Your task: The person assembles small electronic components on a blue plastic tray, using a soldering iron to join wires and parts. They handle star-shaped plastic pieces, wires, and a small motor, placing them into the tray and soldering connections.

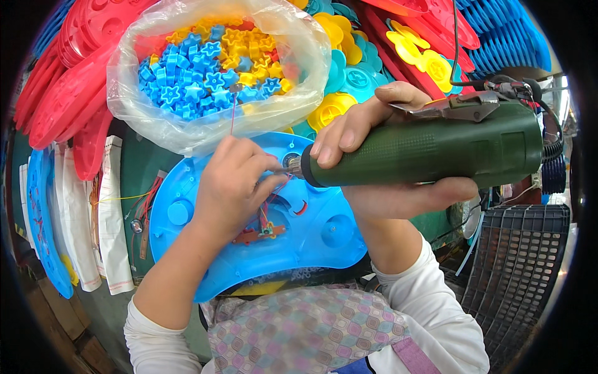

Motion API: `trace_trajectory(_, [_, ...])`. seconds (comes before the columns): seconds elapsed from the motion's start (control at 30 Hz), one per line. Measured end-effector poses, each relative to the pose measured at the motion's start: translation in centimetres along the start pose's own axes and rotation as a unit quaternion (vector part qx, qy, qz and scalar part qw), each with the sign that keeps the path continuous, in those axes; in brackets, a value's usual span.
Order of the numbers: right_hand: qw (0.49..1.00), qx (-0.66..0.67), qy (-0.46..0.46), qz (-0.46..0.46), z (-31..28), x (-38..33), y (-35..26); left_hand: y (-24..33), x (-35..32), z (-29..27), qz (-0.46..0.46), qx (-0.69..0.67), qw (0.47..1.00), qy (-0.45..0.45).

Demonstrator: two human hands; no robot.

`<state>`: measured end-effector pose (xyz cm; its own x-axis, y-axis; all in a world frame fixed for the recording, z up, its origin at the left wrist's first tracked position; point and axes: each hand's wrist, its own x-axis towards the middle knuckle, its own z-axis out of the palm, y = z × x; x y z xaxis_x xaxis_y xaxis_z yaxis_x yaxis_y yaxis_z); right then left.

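Observation:
My right hand [374, 134] is wrapped round a dark green electric screwdriver [430, 149] that lies nearly level, its tip pointing left. Beside that tip, my left hand [233, 177] has thumb and fingers pinched together; what is between them is hidden. A thin red wire [233, 118] rises from the left hand to a small dark round part [236, 88] over the bag. Below both hands sits a blue curved plastic shell [280, 255], inner side up. Within it are a small brown circuit board [249, 235] and a green connector [268, 230] with wires.
A clear plastic bag [124, 100] of blue and yellow star pieces [193, 68] stands behind the shell. Red plastic parts [81, 118] are stacked at left, yellow and teal discs [358, 81] behind. A black crate [517, 268] is at right; wired parts [143, 230] lie left.

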<state>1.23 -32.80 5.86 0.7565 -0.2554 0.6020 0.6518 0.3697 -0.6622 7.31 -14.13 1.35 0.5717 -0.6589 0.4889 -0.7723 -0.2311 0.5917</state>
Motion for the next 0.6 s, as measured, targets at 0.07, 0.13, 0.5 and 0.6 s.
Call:
trace_trajectory(0.07, [1.0,-0.009,-0.02,-0.004,-0.3,0.0,0.1,-0.1,0.0,0.1,0.011,0.012,1.0,0.0])
trace_trajectory(0.13, [0.999,-0.014,-0.041,-0.005,-0.7,0.1,0.2,-0.1,0.0,0.1,0.02,0.027,0.999,0.003])
trace_trajectory(0.5, [0.999,-0.026,-0.021,-0.007,-1.0,-0.1,0.5,-0.3,-0.2,0.1,-0.046,0.057,0.997,-0.017])
trace_trajectory(0.6, [1.0,-0.017,-0.009,0.012,-1.2,-0.3,0.7,-0.5,-0.3,0.5,-0.062,0.033,0.997,-0.027])
